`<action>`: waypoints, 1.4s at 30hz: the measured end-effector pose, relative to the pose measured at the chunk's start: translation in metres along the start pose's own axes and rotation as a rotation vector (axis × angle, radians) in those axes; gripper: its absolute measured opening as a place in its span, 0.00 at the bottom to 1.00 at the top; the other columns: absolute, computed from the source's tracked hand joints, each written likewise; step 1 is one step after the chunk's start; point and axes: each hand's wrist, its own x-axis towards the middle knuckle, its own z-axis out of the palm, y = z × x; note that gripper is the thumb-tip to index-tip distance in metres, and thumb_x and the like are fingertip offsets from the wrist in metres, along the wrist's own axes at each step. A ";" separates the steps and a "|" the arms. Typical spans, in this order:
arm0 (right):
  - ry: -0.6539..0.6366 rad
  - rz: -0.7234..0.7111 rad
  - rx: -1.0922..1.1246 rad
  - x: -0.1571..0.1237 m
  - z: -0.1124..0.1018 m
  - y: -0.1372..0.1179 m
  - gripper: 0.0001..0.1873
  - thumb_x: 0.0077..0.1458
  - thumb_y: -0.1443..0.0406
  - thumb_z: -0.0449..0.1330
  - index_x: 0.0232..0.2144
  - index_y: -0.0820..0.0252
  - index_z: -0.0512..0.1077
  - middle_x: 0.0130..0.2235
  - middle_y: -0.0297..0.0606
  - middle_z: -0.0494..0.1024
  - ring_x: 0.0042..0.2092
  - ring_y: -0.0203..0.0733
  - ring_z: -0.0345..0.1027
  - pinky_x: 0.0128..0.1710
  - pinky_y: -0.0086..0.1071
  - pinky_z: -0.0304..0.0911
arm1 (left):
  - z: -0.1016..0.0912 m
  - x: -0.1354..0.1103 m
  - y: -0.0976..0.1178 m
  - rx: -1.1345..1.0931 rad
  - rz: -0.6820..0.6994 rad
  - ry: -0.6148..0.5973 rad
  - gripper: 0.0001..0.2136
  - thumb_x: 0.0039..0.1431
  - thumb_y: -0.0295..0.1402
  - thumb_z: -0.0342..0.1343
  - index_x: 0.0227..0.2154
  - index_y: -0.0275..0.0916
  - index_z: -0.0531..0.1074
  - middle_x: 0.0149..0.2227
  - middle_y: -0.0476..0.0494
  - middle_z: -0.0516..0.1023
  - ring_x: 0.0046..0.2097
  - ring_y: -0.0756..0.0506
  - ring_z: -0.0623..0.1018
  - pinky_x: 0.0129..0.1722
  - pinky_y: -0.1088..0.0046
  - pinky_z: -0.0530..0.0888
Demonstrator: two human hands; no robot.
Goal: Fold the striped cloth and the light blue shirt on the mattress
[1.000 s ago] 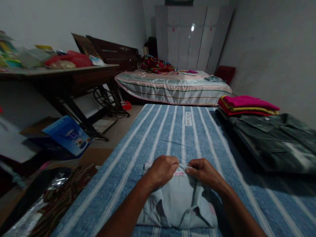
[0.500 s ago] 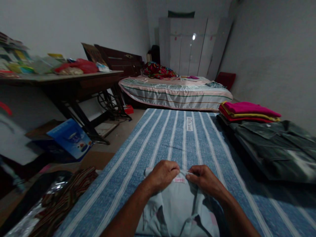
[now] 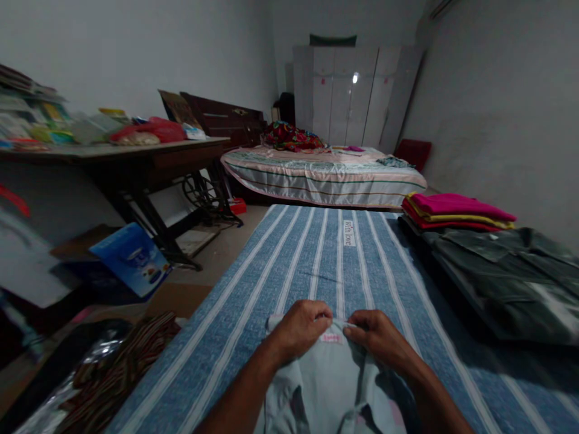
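Here L hand (image 3: pixel 301 328) & R hand (image 3: pixel 374 333) pinch garment collar (image 3: pixel 339 325), tag (image 3: pixel 331 338) txt unclear; cloth label (image 3: pixel 350 233): "With love".

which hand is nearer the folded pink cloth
Right. The right hand pinches the pale garment, left of the folded pink cloth and closer to the camera; the left hand pinches the garment farther left.

Counted two bare hands (image 3: pixel 298 333), one pale garment (image 3: pixel 329 377) bearing one small tag (image 3: pixel 332 339), and one striped cover (image 3: pixel 298 256) bearing one "With love" patch (image 3: pixel 347 234). Noted at least three bright folded cloths (image 3: pixel 464 206). Tallied one bed (image 3: pixel 323 181), one wardrobe (image 3: pixel 341 111), one treadle table (image 3: pixel 185 155), one spoked wheel (image 3: pixel 199 191) and one blue box (image 3: pixel 129 259).
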 end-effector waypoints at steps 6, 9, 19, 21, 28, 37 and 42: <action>-0.014 -0.011 0.034 0.001 0.000 0.003 0.15 0.45 0.56 0.57 0.23 0.63 0.68 0.20 0.29 0.61 0.23 0.31 0.51 0.22 0.27 0.46 | 0.001 0.001 -0.001 -0.045 -0.012 0.019 0.10 0.51 0.33 0.50 0.28 0.35 0.75 0.27 0.50 0.73 0.31 0.50 0.70 0.32 0.78 0.65; -0.011 -0.011 0.058 0.002 0.000 0.006 0.14 0.46 0.57 0.58 0.23 0.63 0.68 0.20 0.29 0.62 0.23 0.31 0.52 0.22 0.26 0.46 | 0.001 0.002 -0.001 -0.053 -0.025 0.013 0.10 0.51 0.33 0.50 0.27 0.35 0.75 0.26 0.50 0.73 0.30 0.50 0.70 0.32 0.77 0.65; -0.004 -0.033 0.049 0.002 -0.001 0.007 0.12 0.47 0.58 0.58 0.23 0.63 0.69 0.20 0.29 0.63 0.23 0.32 0.54 0.22 0.26 0.48 | -0.001 0.001 0.001 -0.058 -0.062 0.006 0.10 0.50 0.34 0.52 0.29 0.36 0.76 0.29 0.50 0.75 0.33 0.48 0.72 0.35 0.76 0.66; -0.011 -0.033 0.041 0.002 -0.001 0.007 0.12 0.47 0.59 0.58 0.24 0.63 0.70 0.20 0.29 0.63 0.23 0.32 0.55 0.22 0.26 0.49 | -0.004 0.000 0.005 -0.045 -0.092 0.007 0.10 0.47 0.35 0.56 0.31 0.36 0.77 0.30 0.49 0.76 0.34 0.47 0.72 0.37 0.75 0.67; -0.008 -0.030 0.037 0.003 0.000 0.006 0.12 0.47 0.58 0.57 0.24 0.63 0.70 0.21 0.29 0.64 0.23 0.32 0.54 0.22 0.26 0.48 | -0.006 -0.002 0.008 -0.079 -0.147 -0.009 0.14 0.41 0.33 0.58 0.34 0.37 0.78 0.33 0.49 0.77 0.37 0.46 0.72 0.40 0.73 0.68; 0.010 -0.045 0.015 0.002 0.001 0.008 0.12 0.47 0.58 0.57 0.24 0.63 0.69 0.20 0.29 0.63 0.23 0.32 0.55 0.22 0.26 0.48 | -0.002 0.000 0.001 -0.145 -0.126 0.015 0.11 0.42 0.31 0.57 0.31 0.36 0.78 0.29 0.49 0.75 0.35 0.47 0.72 0.38 0.74 0.68; 0.057 -0.038 -0.129 0.003 -0.001 0.009 0.11 0.48 0.60 0.57 0.26 0.63 0.72 0.22 0.32 0.67 0.25 0.34 0.58 0.24 0.27 0.49 | -0.001 0.000 -0.002 -0.139 -0.128 0.017 0.11 0.43 0.31 0.58 0.32 0.36 0.78 0.27 0.50 0.74 0.34 0.47 0.72 0.36 0.74 0.67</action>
